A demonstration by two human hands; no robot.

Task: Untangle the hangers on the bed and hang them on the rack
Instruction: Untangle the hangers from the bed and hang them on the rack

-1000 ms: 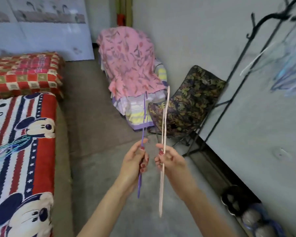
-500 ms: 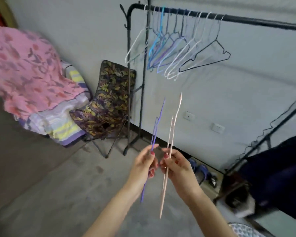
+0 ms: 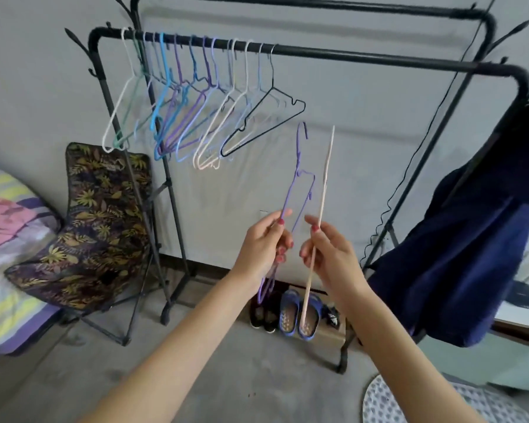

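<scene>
My left hand (image 3: 264, 247) pinches a purple wire hanger (image 3: 300, 181), held upright and seen nearly edge-on, hook at the top. Beside it my right hand (image 3: 329, 250) pinches a pale pink hanger (image 3: 322, 190), also upright and edge-on. The two hangers stand apart, a short gap between them. Behind them is the black clothes rack (image 3: 364, 58); its front rail carries several hangers (image 3: 196, 117) in white, blue, purple and black, bunched at the left end. Both held hangers are below the rail. The bed is out of view.
A dark blue garment (image 3: 464, 251) hangs over the rack's right end. A leaf-patterned folding chair (image 3: 98, 227) stands left of the rack, bedding (image 3: 9, 239) beyond it. Blue slippers (image 3: 300, 315) and black shoes (image 3: 261, 312) lie under the rack. A patterned mat (image 3: 409, 404) is at bottom right.
The view has swung right from the bed to face the rack. Both hands have risen toward the rail with their hangers, and the purple hanger has turned slightly, showing its outline.
</scene>
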